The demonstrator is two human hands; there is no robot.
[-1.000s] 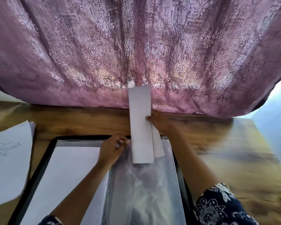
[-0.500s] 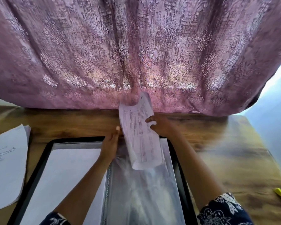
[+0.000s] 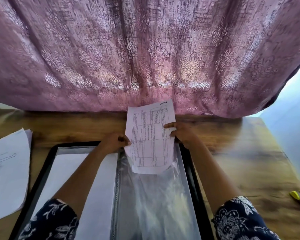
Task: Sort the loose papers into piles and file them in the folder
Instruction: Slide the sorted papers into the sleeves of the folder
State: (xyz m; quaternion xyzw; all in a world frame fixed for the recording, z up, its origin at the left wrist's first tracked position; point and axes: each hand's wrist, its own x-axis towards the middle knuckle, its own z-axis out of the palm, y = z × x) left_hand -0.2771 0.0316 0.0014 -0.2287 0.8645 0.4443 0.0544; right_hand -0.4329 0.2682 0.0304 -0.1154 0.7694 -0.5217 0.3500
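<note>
Filing underway at a wooden table (image 3: 241, 153): from my remote station I see a black folder (image 3: 76, 143) lying open in front of the person, with a patterned mauve curtain (image 3: 145, 49) hanging behind. The left page already holds a white sheet (image 3: 68, 170) under plastic, so I judge at least one paper filed. The clear sleeve (image 3: 156, 201) on the right page looks unfilled.

A printed sheet (image 3: 151, 135), ruled into a table of small text, stands nearly upright over the far end of that sleeve. Its lower edge sits at the sleeve's mouth; whether it has slipped inside yet I cannot tell.

Still to go, in my reading: this sheet must slide fully down, and a pile of papers (image 3: 7, 170) waits on the table just left of the folder, its top sheet bearing a line drawing. A yellow object (image 3: 294, 195), too blurred to name, lies at the table's right edge.

Both hands are on the printed sheet. The left hand (image 3: 114, 142) grips its left edge with fingers curled, low on the page. The right hand (image 3: 182, 134) pinches the right edge higher up, thumb laid across the printed face and fingers behind. Neither hand is spread, and neither touches the pile.
</note>
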